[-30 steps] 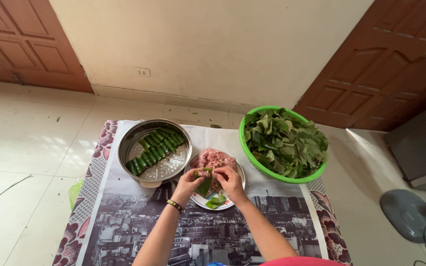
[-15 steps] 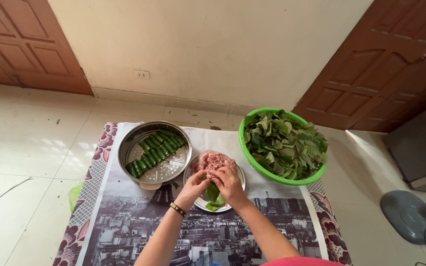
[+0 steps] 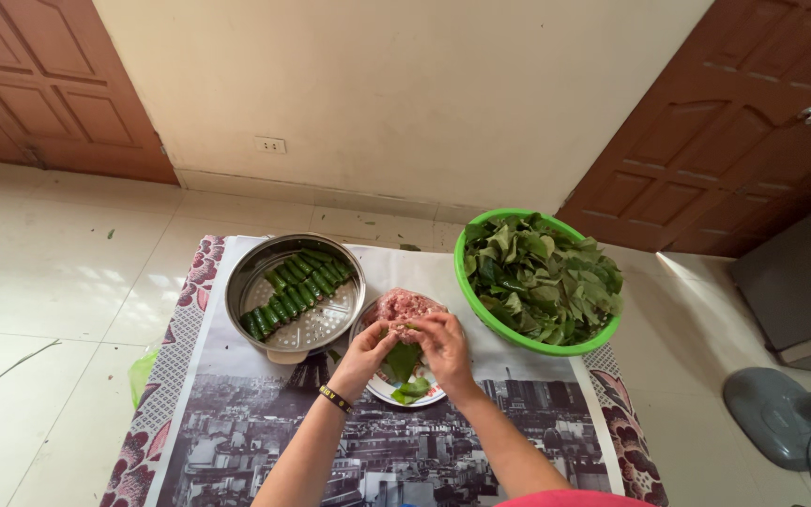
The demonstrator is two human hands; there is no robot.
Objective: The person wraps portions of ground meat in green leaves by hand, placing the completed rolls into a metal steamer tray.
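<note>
**Both hands folding a green leaf over a plate of minced meat**

The surface (image 3: pixel 237 441), the largest thing in view, is a low table under a cloth printed with a grey city scene and edged in a red flower pattern; it spreads out on every side of the two hands. Up and to the right of the hands stands the green basket (image 3: pixel 481 310), round and piled high with loose green leaves (image 3: pixel 542 277); its rim lies near the right hand but does not touch it. Up and to the left of the hands sits the metal steamer tray (image 3: pixel 265 268), round with a perforated floor, and in it two slanting rows of rolled leaves (image 3: pixel 298 286) lie side by side. Directly under the hands is the white plate (image 3: pixel 382 390), with a mound of pink minced meat (image 3: pixel 401 305) at its far edge, just beyond the fingertips, and a few scraps of leaf at its near edge.

The left hand (image 3: pixel 363 355), with a dark band on its wrist, and the right hand (image 3: pixel 443 347) meet above the plate. Each grip is pressed together: thumbs and fingertips of both hands pinch the top of a single green leaf (image 3: pixel 403 361), which hangs down between the two palms, over the plate. Whether meat lies inside the fold cannot be told.
</note>
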